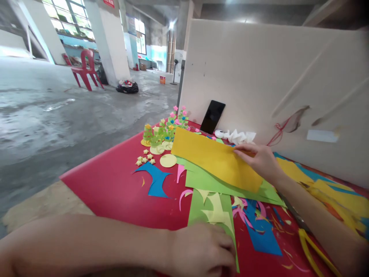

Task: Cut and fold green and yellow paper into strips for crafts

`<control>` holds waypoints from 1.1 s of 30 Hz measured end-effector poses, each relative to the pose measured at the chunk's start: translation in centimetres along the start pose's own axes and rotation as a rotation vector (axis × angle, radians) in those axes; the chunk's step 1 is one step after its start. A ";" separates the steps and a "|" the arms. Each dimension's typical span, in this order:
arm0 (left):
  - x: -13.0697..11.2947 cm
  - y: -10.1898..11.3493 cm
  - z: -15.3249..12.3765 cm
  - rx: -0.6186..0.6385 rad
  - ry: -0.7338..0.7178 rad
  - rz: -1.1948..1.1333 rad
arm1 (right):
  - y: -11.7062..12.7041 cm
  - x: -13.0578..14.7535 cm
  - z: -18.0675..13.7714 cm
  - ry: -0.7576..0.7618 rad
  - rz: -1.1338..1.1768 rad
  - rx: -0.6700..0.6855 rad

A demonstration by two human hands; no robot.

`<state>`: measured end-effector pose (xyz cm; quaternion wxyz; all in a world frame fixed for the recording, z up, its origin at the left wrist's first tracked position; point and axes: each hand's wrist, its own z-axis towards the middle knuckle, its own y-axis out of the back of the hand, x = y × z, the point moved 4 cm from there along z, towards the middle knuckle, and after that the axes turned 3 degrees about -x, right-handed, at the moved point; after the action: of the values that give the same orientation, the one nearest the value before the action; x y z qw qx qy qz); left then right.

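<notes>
Nearest, the left hand (204, 250) lies curled over the near end of a green paper strip (197, 207); its fingertips are hidden, so whether its grip holds anything I cannot tell. To the right lies a yellow scissor handle (305, 246), with a blue offcut (266, 238) and curved scraps beside it on the red table (115, 192). Pale yellow offcuts (217, 211) rest on the strip. Farther in, the right hand (261, 161) has its grip pinched on the far edge of a yellow sheet (207, 154), which is over green paper at the middle of the table and looks uncut. The curved offcuts suggest much cutting is done. At the far left, a bare pale disc (168, 161) and loose paper stars (144, 160) seem left to use, while several star-topped paper plants (148, 134) on discs look assembled. Beyond, a phone (212, 117) leans against the board (259, 69).
</notes>
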<state>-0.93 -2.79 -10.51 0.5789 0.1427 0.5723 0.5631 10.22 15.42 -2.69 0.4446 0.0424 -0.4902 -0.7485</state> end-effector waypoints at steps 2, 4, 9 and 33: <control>0.0 0.0 0.0 -0.011 -0.002 -0.003 | 0.0 0.1 0.1 0.004 -0.007 -0.011; 0.0 0.0 -0.1 -0.013 -0.002 -0.011 | 0.1 0.1 0.2 0.006 -0.014 -0.027; -0.1 0.2 0.0 -0.002 0.002 0.006 | -0.2 0.1 0.3 0.014 -0.027 -0.038; 0.0 0.1 0.0 0.016 -0.006 -0.009 | -0.4 0.5 0.0 -0.014 -0.032 0.010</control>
<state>-0.98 -2.75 -10.41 0.5820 0.1461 0.5757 0.5555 9.65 15.11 -2.82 0.4288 0.0473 -0.4961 -0.7535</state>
